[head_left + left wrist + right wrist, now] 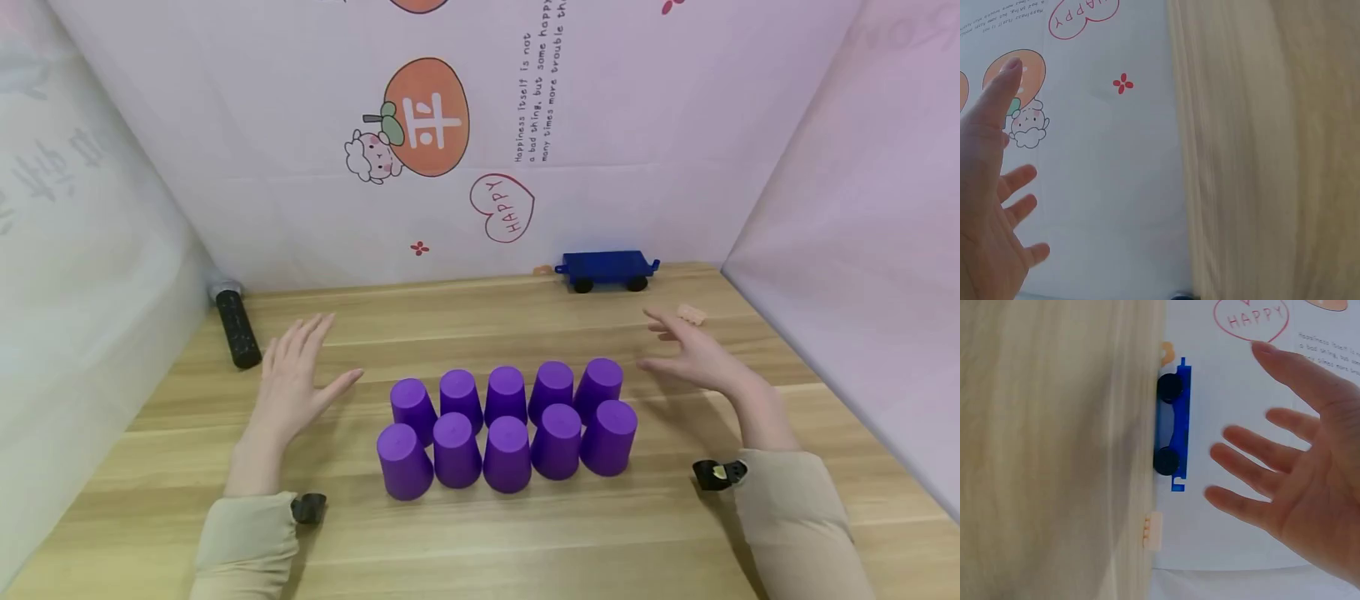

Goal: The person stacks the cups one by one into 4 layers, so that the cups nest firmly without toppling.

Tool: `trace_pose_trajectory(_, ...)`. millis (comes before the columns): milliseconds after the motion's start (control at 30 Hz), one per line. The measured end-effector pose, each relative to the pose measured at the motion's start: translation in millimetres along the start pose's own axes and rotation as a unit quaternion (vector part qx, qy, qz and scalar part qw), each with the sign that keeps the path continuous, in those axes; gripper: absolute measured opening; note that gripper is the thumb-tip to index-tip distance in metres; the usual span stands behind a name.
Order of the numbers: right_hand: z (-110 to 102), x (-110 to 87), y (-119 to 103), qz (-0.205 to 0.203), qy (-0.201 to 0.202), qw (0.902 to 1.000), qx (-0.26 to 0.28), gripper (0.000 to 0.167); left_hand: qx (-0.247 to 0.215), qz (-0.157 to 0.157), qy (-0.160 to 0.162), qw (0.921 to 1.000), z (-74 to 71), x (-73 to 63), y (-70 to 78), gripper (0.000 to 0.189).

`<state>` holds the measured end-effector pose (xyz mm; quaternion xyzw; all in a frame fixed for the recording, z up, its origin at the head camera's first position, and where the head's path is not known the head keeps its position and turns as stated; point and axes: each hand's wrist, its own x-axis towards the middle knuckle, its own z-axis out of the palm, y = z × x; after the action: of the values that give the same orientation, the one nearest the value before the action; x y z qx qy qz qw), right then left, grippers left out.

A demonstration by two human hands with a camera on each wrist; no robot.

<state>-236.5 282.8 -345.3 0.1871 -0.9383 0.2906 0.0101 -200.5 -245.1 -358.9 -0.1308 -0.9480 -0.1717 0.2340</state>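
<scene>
Several purple cups (507,454) stand upside down in two rows on the wooden table, in the middle of the head view. To the left of the rows is my left hand (292,387), fingers spread and thumb toward the cups, holding nothing. My right hand (693,354) is raised beyond the right end of the rows, its fingers extended and nothing in its grasp. In the left wrist view the left hand (991,206) shows loosely spread fingers. The right wrist view has the right hand (1297,456) with palm showing and fingers apart.
At the back right a blue toy wagon (609,268) with black wheels stands against the white printed backdrop (300,225). A small peach-coloured block (691,315) lies near my right fingertips. At the far left lies a black microphone (237,329). White cloth walls bound both sides.
</scene>
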Motion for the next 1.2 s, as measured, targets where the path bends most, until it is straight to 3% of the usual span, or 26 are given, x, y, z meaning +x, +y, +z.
trace_pose_trajectory(167, -2.6, -2.9, -3.1, -0.026, -0.053, 0.9980, 0.022, 0.074, -0.068, 0.049, 0.018, 0.9963, 4.7, 5.0, 6.4, 0.078)
trace_pose_trajectory(267, -2.9, -4.8, -3.9, -0.039, -0.079, 0.9956, 0.031, 0.072, -0.117, 0.059, -0.012, 0.9913, 6.4, 5.3, 10.6, 0.075)
trace_pose_trajectory(467, -0.5, -4.7, -8.1, -0.054, -0.121, 0.9903, 0.043, 0.067, -0.180, 0.014, -0.118, 0.9764, 5.9, 2.7, 17.3, 0.065)
trace_pose_trajectory(667, 8.9, 2.3, -14.5, -0.073, -0.133, 0.9871, 0.051, 0.063, -0.215, -0.020, -0.172, 0.9612, 9.0, 1.1, 25.7, 0.062)
trace_pose_trajectory(1200, 23.4, 10.8, -20.4, -0.097, -0.154, 0.9783, 0.099, 0.047, -0.272, -0.011, -0.192, 0.9429, 16.9, -0.3, 33.0, 0.049)
